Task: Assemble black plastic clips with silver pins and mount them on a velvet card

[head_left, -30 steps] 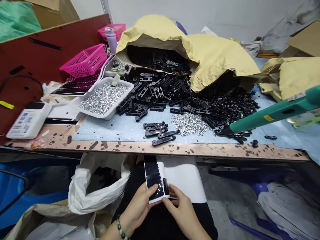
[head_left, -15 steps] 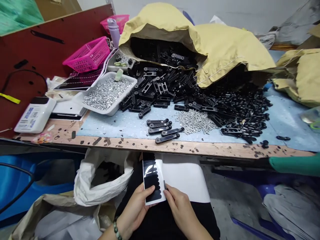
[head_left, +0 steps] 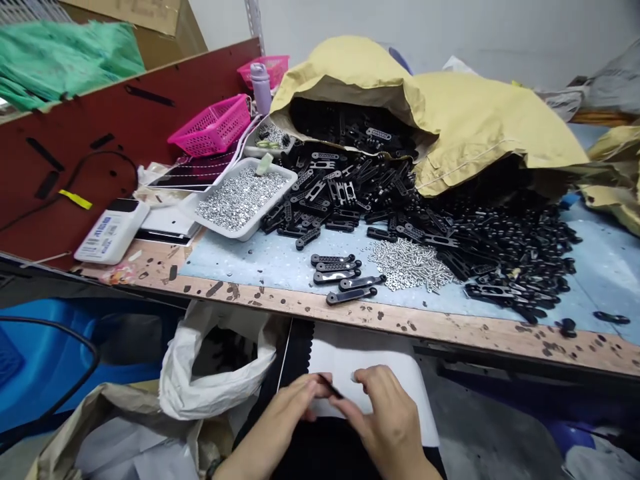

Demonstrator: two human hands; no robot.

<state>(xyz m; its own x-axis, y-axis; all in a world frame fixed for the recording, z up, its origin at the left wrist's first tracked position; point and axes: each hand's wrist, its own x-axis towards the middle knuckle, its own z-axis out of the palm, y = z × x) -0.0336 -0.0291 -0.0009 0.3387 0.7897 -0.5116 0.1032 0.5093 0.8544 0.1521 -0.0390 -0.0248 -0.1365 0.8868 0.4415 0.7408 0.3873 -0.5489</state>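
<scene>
My left hand [head_left: 299, 399] is closed, pinching a thin black strip [head_left: 330, 385] between thumb and fingers above my lap. My right hand [head_left: 393, 417] is beside it, thumb tip at the strip's lower end, the other fingers curved and apart from the thumb. Beneath both hands, a white sheet [head_left: 385, 360] lies across my black-clothed lap. A sheet of black strips with scalloped ends [head_left: 301, 343] lies at its left, partly under the table edge. On the table ahead are several black plastic arms [head_left: 351, 295] in a short row.
Behind them are a heap of black parts [head_left: 345, 190], a pile of small silver screws [head_left: 413, 265] and yellow paper sacks [head_left: 495, 120]. A white tray of metal bits [head_left: 240, 233], a pink basket [head_left: 213, 127] and a white scale [head_left: 113, 233] stand left. A white sack [head_left: 173, 383] hangs open below.
My left hand has let go of the strip sheet, which now lies on my lap. The left fingers now hold a single black strip, and my right fingers have spread. The view has shifted.
</scene>
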